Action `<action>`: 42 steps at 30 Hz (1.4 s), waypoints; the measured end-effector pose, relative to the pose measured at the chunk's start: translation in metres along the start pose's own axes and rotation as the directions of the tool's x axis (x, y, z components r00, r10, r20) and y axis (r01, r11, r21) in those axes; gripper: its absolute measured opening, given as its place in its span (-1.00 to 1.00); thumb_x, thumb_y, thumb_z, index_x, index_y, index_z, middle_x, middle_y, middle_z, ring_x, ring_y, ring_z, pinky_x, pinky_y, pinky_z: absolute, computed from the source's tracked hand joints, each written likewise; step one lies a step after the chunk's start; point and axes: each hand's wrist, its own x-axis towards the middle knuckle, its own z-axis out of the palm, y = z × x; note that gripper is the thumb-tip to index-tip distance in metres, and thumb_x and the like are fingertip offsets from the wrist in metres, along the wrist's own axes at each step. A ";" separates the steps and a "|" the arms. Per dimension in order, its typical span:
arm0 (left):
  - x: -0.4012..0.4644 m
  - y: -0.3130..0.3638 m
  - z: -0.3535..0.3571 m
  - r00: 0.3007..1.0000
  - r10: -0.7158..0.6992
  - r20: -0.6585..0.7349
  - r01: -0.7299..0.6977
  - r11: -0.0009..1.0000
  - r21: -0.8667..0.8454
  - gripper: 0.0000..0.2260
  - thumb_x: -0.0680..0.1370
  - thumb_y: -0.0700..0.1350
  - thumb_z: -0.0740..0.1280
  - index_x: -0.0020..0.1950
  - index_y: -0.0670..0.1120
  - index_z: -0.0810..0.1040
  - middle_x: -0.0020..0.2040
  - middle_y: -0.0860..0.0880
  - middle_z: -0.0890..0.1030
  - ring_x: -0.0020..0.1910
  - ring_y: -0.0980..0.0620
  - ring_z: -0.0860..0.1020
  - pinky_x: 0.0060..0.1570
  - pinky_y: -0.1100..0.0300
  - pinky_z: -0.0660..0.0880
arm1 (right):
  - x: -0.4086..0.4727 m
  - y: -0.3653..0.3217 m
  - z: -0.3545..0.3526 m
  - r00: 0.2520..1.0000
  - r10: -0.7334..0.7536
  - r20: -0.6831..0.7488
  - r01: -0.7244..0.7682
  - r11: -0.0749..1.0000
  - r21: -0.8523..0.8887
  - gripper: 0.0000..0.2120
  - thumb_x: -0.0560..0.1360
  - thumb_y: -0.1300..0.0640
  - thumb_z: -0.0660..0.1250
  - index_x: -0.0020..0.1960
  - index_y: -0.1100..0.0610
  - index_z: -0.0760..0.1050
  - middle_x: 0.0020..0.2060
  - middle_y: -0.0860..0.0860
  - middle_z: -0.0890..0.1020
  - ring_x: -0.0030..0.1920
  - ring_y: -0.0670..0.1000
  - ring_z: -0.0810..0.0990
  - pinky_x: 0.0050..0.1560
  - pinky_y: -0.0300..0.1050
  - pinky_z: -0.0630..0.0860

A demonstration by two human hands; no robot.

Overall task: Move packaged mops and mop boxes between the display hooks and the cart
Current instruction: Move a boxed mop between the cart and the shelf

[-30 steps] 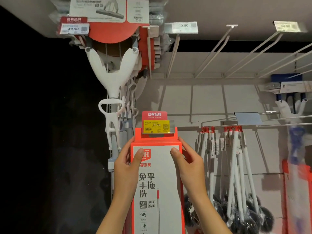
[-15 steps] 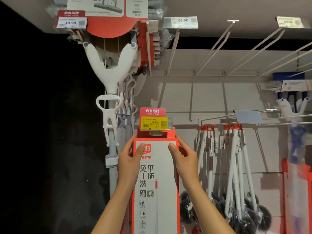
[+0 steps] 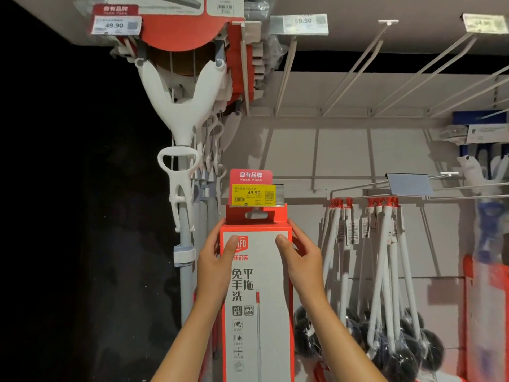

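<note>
A tall red and white mop box (image 3: 257,304) stands upright in front of me. Its red hang tab (image 3: 254,215) with a slot sits just under the yellow 49.90 price tag (image 3: 254,193) at the tip of a display hook. My left hand (image 3: 216,264) grips the box's upper left side, thumb on the front face. My right hand (image 3: 301,260) grips the upper right side the same way. Packaged white-handled mops (image 3: 183,150) hang from the upper hooks at the left.
Several white-handled brushes with black heads (image 3: 385,285) hang on hooks to the right of the box. Bare metal hooks (image 3: 358,67) jut out from the upper rail. A blue packaged mop (image 3: 490,205) hangs at the far right. The left side is dark.
The box and both hands sit slightly lower under the price tag than before, so the tab's slot now shows. Both hands keep the same grip.
</note>
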 end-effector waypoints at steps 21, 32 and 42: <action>0.014 -0.025 0.015 0.996 0.024 -0.081 -0.012 0.989 0.147 -0.57 0.64 -0.08 0.34 0.42 0.26 0.30 -0.02 0.38 0.62 -0.08 0.37 0.64 -0.29 0.44 0.54 | 0.021 0.028 0.006 0.999 0.022 -0.038 -0.031 0.971 -0.236 -0.62 0.62 -0.08 0.29 0.41 -0.31 0.38 0.08 -0.52 0.47 0.03 -0.60 0.42 0.06 -0.39 0.40; 0.044 -0.047 0.021 0.995 -0.029 -0.100 0.041 0.992 0.117 -0.50 0.63 -0.27 0.28 0.51 0.12 0.40 0.07 0.12 0.68 -0.14 0.15 0.71 -0.28 0.27 0.62 | 0.045 0.038 0.015 0.993 0.056 -0.106 -0.087 0.945 -0.315 -0.63 0.60 -0.14 0.28 0.40 -0.30 0.44 0.02 -0.48 0.50 0.00 -0.36 0.48 -0.03 -0.18 0.46; 0.077 -0.068 0.030 0.981 -0.120 -0.150 0.126 0.991 0.035 -0.42 0.61 -0.41 0.21 0.50 0.12 0.42 0.31 -0.02 0.60 0.24 -0.05 0.60 0.05 -0.06 0.66 | 0.070 0.053 0.024 0.989 0.096 -0.114 -0.128 0.937 -0.325 -0.63 0.60 -0.19 0.24 0.40 -0.28 0.44 0.27 -0.24 0.60 0.26 -0.11 0.56 0.19 0.10 0.56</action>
